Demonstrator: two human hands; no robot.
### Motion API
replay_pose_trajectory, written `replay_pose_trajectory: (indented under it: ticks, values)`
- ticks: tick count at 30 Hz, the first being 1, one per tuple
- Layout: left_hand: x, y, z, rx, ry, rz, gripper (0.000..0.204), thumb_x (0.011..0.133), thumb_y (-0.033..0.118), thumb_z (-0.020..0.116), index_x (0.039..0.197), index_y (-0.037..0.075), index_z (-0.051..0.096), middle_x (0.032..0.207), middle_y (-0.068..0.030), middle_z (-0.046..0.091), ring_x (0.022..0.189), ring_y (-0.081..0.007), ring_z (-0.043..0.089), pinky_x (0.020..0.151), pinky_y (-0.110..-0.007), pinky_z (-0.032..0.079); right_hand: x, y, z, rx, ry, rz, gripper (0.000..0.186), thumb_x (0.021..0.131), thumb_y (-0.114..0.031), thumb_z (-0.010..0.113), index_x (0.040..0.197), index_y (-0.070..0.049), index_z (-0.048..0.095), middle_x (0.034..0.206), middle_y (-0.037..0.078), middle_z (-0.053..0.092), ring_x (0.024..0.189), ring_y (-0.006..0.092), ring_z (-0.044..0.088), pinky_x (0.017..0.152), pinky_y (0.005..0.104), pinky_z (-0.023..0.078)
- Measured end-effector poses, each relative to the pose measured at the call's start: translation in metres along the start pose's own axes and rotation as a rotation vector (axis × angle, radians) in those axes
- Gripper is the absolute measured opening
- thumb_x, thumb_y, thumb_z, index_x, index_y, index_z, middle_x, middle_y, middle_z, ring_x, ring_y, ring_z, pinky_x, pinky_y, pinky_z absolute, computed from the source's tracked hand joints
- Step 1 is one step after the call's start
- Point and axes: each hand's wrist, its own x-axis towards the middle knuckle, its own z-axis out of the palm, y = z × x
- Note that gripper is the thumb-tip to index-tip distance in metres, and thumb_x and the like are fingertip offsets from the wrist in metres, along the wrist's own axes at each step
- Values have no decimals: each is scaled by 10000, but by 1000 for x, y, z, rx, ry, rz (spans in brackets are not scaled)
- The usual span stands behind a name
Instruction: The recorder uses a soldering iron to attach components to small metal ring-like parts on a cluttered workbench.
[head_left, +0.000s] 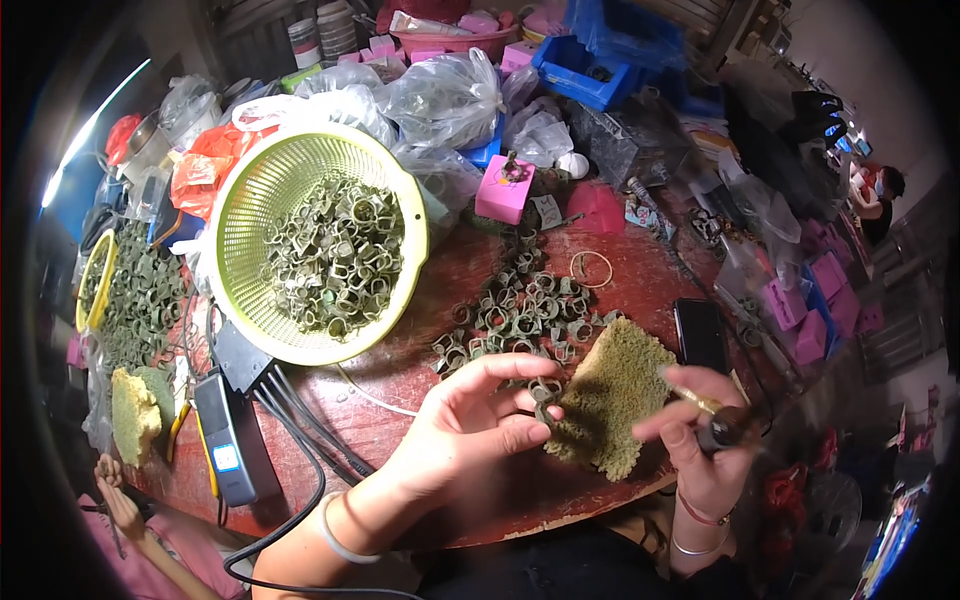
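Note:
My left hand (pixel 470 420) pinches a small dark green ring (pixel 545 393) between thumb and fingers, beside a rough yellow-green sponge-like slab (pixel 622 400) lying on the table. At the slab's right side, my right hand (pixel 705 440) is closed around a hand tool (pixel 733 425) with a round dark handle and a brass-coloured shaft; motion blurs it, so its tip and exact kind are unclear. Behind both hands spreads a loose pile of similar rings (pixel 525 310). Left of that pile, a yellow-green plastic basket (pixel 415 215) holds many more of them.
A black phone (pixel 701 335) lies right of the slab. Black cables (pixel 310 440) and a power bank (pixel 235 440) are at front left. A pink block (pixel 503 190) and plastic bags (pixel 440 95) stand farther back. Another person's hands (pixel 122 500) show at lower left.

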Motion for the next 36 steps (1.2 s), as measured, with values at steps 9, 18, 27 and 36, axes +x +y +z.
replay_pose_trajectory:
  ticks: [9,18,27,36]
  values:
    - [1,2,1,10,-11,-10,385,838,-74,609,1205,3,520,1173,-135,592,1083,-187,570,921,-320,480,9,-4,16,-154,-48,-65,210,807,-69,725,971,41,652,837,88,669,717,117,613,636,235,475]
    - [0,2,1,43,-26,-57,348,831,-56,631,1166,-19,545,1110,-129,623,1033,-181,595,922,-332,481,12,9,23,-12,-183,-121,214,799,-101,717,949,19,623,865,99,647,751,139,607,661,259,472]
    - [-3,8,2,34,-82,-194,332,863,-14,622,1188,3,557,1144,-102,627,1025,-113,574,907,-257,449,14,13,26,19,-17,-221,188,735,52,691,902,0,620,818,89,610,738,156,590,657,259,462]
    - [-2,8,-2,3,-120,-208,323,867,6,625,1184,9,564,1128,-105,635,1006,-117,584,886,-269,466,15,11,28,21,-40,-207,173,740,63,686,891,1,628,814,88,605,727,157,579,658,261,458]
